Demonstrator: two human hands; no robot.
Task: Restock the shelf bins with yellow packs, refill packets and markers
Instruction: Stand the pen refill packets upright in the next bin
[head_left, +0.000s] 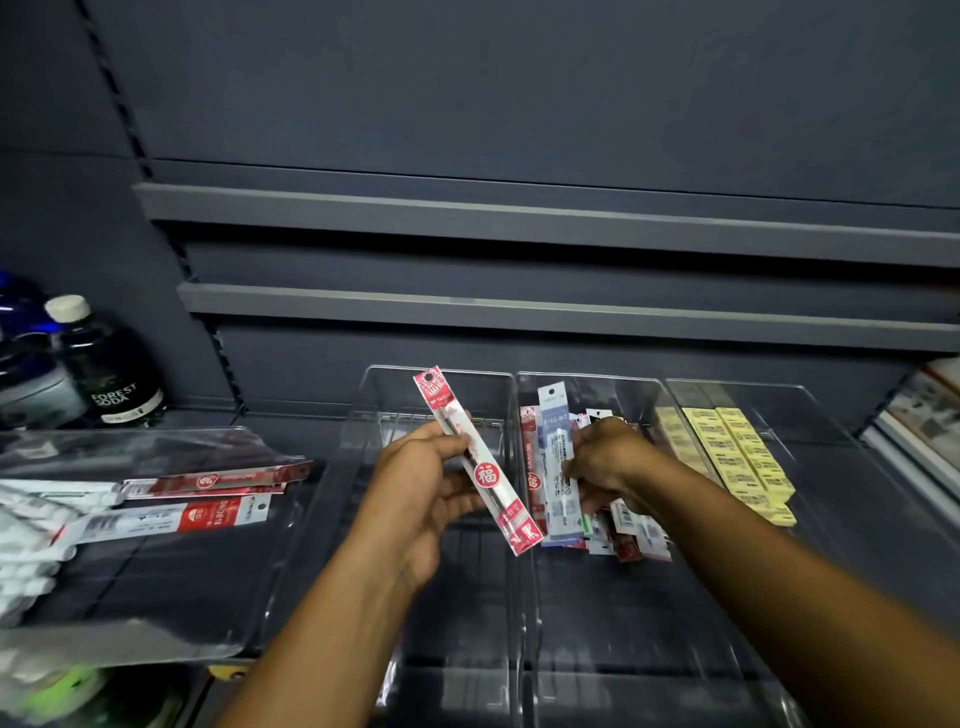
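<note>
Head view: my left hand (421, 488) pinches one red refill packet (475, 460), its long axis slanting from upper-left to lower-right over the left bin (441, 376); my right hand (608, 462) grips a bundle of packets (558, 467) in the middle bin (623, 387), just to its right (packet's lower end nearest).

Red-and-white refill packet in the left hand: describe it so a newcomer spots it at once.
Three clear plastic bins stand side by side on the dark grey shelf. Over the leftmost bin, the left hand holds one long, narrow red-and-white refill packet, tilted, hang-hole end up. Unlike the mixed bundle of packets in the right hand beside it, it is held alone.
</note>
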